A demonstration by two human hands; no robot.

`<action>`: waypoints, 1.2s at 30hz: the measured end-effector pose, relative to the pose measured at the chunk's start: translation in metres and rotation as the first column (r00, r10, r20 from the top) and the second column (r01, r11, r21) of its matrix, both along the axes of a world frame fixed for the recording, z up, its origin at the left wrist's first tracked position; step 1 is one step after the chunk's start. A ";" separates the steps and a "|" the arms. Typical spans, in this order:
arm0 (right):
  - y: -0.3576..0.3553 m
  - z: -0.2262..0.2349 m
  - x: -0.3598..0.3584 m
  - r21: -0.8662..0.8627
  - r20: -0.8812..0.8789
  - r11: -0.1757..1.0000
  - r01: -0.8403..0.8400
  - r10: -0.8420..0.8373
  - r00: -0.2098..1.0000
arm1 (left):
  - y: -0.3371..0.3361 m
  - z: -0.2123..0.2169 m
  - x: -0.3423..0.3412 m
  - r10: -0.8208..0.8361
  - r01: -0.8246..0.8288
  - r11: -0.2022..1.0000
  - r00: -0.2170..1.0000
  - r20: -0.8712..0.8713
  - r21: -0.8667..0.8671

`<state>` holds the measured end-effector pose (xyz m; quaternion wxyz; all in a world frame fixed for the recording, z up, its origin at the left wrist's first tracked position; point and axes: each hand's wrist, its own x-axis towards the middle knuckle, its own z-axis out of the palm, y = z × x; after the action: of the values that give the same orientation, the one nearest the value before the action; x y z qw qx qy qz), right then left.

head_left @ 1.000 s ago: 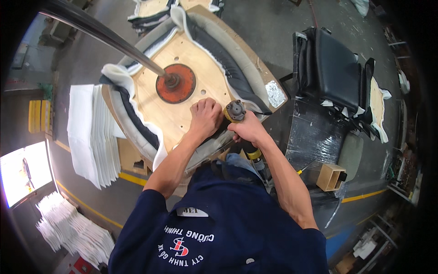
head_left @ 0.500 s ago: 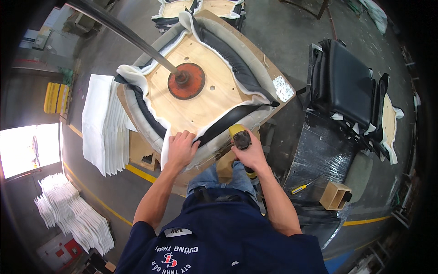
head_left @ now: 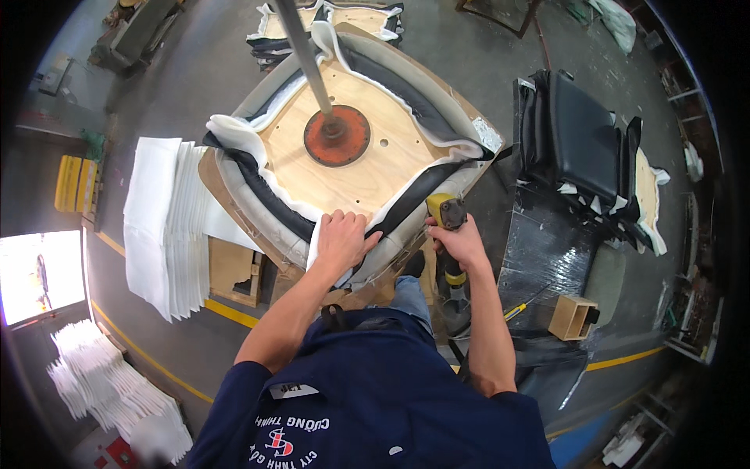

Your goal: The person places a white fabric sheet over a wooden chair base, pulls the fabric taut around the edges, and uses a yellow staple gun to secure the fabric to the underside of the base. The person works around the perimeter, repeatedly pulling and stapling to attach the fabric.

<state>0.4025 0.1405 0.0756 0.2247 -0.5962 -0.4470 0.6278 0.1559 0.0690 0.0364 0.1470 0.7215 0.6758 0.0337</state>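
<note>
A seat panel lies underside up, its bare plywood [head_left: 344,187] framed by white padding [head_left: 242,133] and a loose black cover [head_left: 414,193]. A round red pressing disc [head_left: 337,135] on a metal rod sits on the plywood. My left hand [head_left: 342,244] is closed over the padding and cover at the near corner, fingers bent over onto the wood. In my right hand [head_left: 465,241] is a yellow and black staple gun [head_left: 447,211], held by its handle just off the near right edge of the panel. Its nose is hard to make out.
A grey padded rim [head_left: 269,228] surrounds the panel. White padding sheets [head_left: 160,227] are stacked at left, more [head_left: 117,391] lower down. Black covered seats [head_left: 582,141] are piled at right, near a small wooden box [head_left: 573,317] and a yellow-handled screwdriver [head_left: 516,312].
The view has shifted, and the rod looks more upright. My right hand has carried the staple gun a little right and farther along the panel's edge. My left hand keeps to the near corner.
</note>
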 end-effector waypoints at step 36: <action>-0.018 0.016 -0.078 -0.233 -0.063 0.961 -0.149 0.138 0.988 | 0.014 -0.028 -0.038 -0.008 -0.035 0.986 0.966 0.257 0.161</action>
<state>0.3248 0.1225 0.0916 0.1160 -0.5703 -0.4053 0.7049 0.1178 0.0826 0.0085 0.1731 0.7161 0.6509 0.1833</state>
